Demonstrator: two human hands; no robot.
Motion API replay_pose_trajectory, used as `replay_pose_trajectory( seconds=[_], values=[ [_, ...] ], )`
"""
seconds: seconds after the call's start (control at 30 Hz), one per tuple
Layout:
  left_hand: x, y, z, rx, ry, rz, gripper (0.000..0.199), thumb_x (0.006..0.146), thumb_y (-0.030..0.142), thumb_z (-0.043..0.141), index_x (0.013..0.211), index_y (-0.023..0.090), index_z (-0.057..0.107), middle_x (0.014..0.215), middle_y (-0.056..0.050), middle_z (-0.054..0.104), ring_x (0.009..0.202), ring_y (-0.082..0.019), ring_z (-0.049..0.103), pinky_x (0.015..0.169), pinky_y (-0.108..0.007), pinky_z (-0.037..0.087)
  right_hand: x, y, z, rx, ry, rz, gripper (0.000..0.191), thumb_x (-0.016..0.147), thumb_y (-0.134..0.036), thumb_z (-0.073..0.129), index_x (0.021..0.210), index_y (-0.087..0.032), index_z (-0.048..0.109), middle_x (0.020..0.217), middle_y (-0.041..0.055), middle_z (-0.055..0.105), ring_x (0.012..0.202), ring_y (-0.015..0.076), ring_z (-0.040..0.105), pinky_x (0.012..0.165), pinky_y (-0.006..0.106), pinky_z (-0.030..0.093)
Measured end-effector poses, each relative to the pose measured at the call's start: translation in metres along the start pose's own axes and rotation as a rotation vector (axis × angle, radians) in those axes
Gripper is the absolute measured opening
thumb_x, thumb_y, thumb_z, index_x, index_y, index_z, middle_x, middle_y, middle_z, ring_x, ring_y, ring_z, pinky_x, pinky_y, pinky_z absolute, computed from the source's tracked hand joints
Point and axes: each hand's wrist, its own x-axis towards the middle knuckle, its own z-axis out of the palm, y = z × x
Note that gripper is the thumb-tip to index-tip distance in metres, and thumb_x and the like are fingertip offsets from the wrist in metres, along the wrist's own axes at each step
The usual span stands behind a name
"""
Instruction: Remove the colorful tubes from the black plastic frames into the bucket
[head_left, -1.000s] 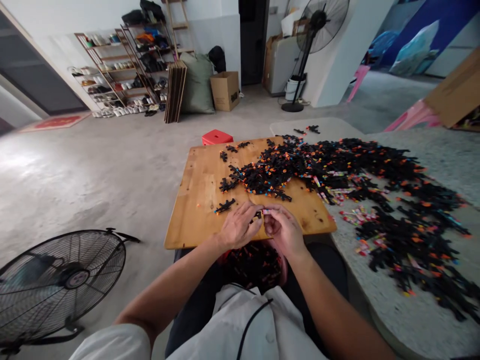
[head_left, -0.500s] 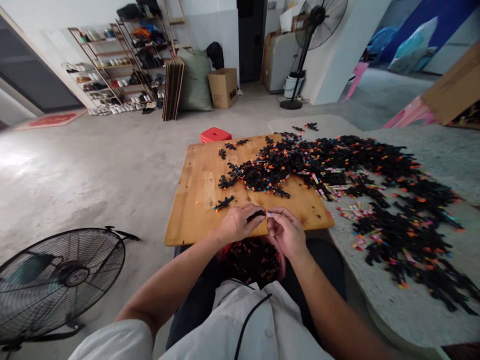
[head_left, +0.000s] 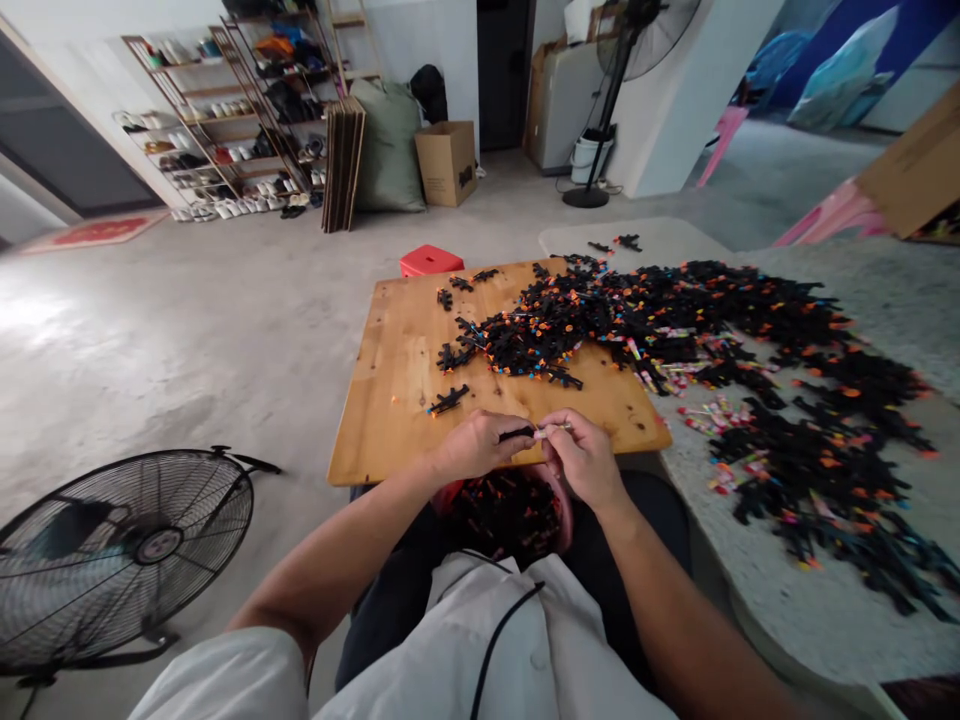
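My left hand is closed around a small black toy gun, above the near edge of the wooden tabletop. My right hand pinches a thin whitish-pink tube that meets the right end of the toy gun. Beyond both hands one more toy gun with blue and orange bits lies on the wood. A pile of black toy guns with orange and blue tips covers the far right of the tabletop. Below my hands, a pink tub between my legs holds many similar dark pieces.
To the right, a grey stone-like table carries more toy guns and a heap of colourful tubes. A black floor fan stands at left. Past the tabletop is a red stool; a cardboard box stands farther back.
The whitish-pink tube now shows more plainly between my hands, and my right hand has shifted slightly right and up. My left hand keeps the toy gun. The view has tilted slightly down.
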Motion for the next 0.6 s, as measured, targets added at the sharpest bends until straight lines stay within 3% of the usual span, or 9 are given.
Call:
replay_pose_trajectory(
  seconds=[0.1, 0.2, 0.33, 0.4, 0.5, 0.57, 0.6],
  values=[
    [-0.001, 0.004, 0.002, -0.063, -0.100, -0.143, 0.023, 0.100, 0.032, 0.057, 0.095, 0.017, 0.073, 0.069, 0.001, 0.070, 0.060, -0.011, 0.065, 0.060, -0.018, 0.045, 0.005, 0.002, -0.001, -0.019, -0.057, 0.028, 0.012, 0.087, -0.031, 0.063, 0.085, -0.020, 0.063, 0.050, -0.0073, 0.054, 0.037, 0.0094, 0.044, 0.037, 0.021, 0.033],
    [-0.002, 0.003, 0.009, -0.047, -0.125, -0.239, 0.024, 0.100, 0.034, 0.056, 0.091, 0.018, 0.073, 0.065, 0.002, 0.069, 0.058, -0.012, 0.065, 0.059, -0.019, 0.044, 0.011, 0.010, -0.005, 0.001, -0.081, 0.078, 0.013, 0.087, -0.033, 0.062, 0.083, -0.021, 0.062, 0.049, -0.0084, 0.050, 0.038, 0.0089, 0.040, 0.037, 0.021, 0.030],
    [-0.006, -0.015, 0.003, 0.062, -0.154, -0.252, 0.031, 0.091, 0.052, 0.069, 0.097, 0.022, 0.076, 0.080, -0.001, 0.076, 0.071, -0.016, 0.068, 0.065, -0.022, 0.046, 0.009, 0.024, -0.017, -0.094, -0.264, 0.192, 0.017, 0.090, -0.035, 0.058, 0.085, -0.020, 0.064, 0.050, -0.0079, 0.049, 0.041, 0.0087, 0.041, 0.040, 0.020, 0.031],
    [-0.008, -0.032, -0.011, 0.157, -0.075, -0.286, 0.033, 0.092, 0.053, 0.067, 0.103, 0.024, 0.077, 0.093, -0.003, 0.077, 0.082, -0.019, 0.070, 0.073, -0.025, 0.049, 0.002, 0.028, -0.025, -0.241, -0.450, 0.256, 0.017, 0.090, -0.034, 0.060, 0.091, -0.019, 0.069, 0.058, -0.0048, 0.059, 0.046, 0.0090, 0.049, 0.045, 0.019, 0.037],
    [-0.011, -0.063, -0.035, 0.381, 0.136, -0.377, 0.030, 0.100, 0.042, 0.055, 0.108, 0.021, 0.074, 0.110, -0.010, 0.074, 0.101, -0.024, 0.068, 0.091, -0.033, 0.049, -0.008, 0.030, -0.035, -0.390, -0.755, 0.399, 0.032, 0.090, -0.036, 0.063, 0.116, -0.021, 0.072, 0.077, -0.0001, 0.073, 0.050, 0.0102, 0.058, 0.046, 0.019, 0.041],
    [-0.012, -0.083, -0.044, 0.551, 0.155, -0.466, 0.029, 0.098, 0.039, 0.056, 0.112, 0.018, 0.072, 0.117, -0.015, 0.070, 0.111, -0.030, 0.064, 0.098, -0.040, 0.048, -0.004, 0.031, -0.044, -0.437, -0.830, 0.433, 0.036, 0.091, -0.038, 0.063, 0.121, -0.021, 0.071, 0.078, 0.0006, 0.075, 0.050, 0.0112, 0.061, 0.046, 0.019, 0.041],
    [-0.012, -0.091, -0.046, 0.613, 0.134, -0.509, 0.031, 0.097, 0.039, 0.058, 0.114, 0.017, 0.070, 0.119, -0.016, 0.068, 0.114, -0.032, 0.061, 0.099, -0.043, 0.048, 0.002, 0.031, -0.050, -0.477, -0.785, 0.405, 0.032, 0.092, -0.039, 0.061, 0.115, -0.019, 0.073, 0.075, 0.0008, 0.074, 0.051, 0.0118, 0.062, 0.048, 0.020, 0.042]
  ],
)
